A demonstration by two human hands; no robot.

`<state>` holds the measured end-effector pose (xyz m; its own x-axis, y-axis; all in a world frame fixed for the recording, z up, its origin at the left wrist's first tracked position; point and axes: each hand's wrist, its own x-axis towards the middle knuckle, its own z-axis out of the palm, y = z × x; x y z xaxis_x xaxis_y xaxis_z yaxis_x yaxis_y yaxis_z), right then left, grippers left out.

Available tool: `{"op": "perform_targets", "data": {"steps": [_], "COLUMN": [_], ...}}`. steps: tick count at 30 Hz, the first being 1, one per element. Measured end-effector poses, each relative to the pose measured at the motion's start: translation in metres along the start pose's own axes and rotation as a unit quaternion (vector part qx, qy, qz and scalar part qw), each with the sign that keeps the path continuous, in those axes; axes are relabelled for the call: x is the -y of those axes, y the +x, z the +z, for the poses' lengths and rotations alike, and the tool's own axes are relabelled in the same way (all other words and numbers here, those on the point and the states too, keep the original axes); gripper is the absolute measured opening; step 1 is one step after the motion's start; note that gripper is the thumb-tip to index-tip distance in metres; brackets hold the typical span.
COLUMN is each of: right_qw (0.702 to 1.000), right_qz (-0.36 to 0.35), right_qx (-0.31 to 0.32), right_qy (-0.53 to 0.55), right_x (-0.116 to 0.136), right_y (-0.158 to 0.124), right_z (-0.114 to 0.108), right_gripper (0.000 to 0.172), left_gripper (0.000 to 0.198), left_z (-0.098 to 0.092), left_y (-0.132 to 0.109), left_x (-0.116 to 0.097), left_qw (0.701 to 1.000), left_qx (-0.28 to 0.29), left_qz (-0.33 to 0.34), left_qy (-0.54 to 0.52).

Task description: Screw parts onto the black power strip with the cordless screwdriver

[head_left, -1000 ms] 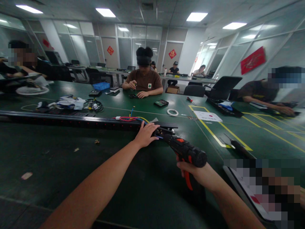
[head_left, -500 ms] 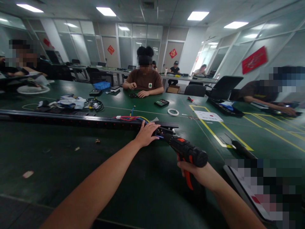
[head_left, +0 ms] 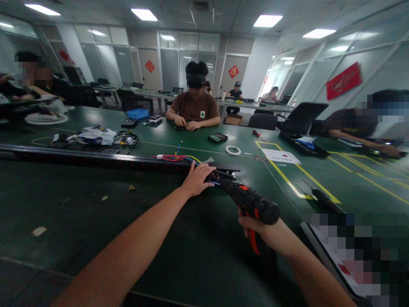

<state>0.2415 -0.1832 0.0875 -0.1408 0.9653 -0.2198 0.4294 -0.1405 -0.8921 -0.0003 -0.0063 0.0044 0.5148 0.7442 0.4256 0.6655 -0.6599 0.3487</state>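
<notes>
Rail (head_left: pixel 96 159) on table (head_left: pixel 191 243), long axis left-right | our left hand (head_left: pixel 197 179) nearer, flat, thumb spread, on its right end | our right hand (head_left: pixel 266 230) wrapped round drill (head_left: pixel 251 200), nose toward same end

Both hands are bare. The left hand (head_left: pixel 198 180) is slender, with slim fingers, a distinct thumb and a smooth-looking back that narrows into a bare wrist. The left forearm (head_left: pixel 134 236) is uncovered along its whole visible length, broad at the lower end and tapering evenly. The right hand (head_left: pixel 266 230) shows a rounded back and a thumb, some fingers being hidden. The right forearm (head_left: pixel 308 264) is likewise uncovered, narrower toward the hand. Nails are too small to make out.
</notes>
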Motion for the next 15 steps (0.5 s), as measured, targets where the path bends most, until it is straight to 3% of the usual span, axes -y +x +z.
{"op": "perform_targets", "data": {"steps": [15], "right_qw": [1.000], "right_qz": [0.006], "right_qx": [-0.003], "right_qy": [0.005], "right_x": [-0.0017], "right_y": [-0.0002], "right_z": [0.0001], "right_gripper": [0.033], "left_gripper": [0.066], "left_z": [0.0011], "left_y": [0.0004], "left_x": [0.0009], "left_qw": [1.000], "left_qx": [0.002], "left_qz": [0.002], "left_qy": [0.003]}}
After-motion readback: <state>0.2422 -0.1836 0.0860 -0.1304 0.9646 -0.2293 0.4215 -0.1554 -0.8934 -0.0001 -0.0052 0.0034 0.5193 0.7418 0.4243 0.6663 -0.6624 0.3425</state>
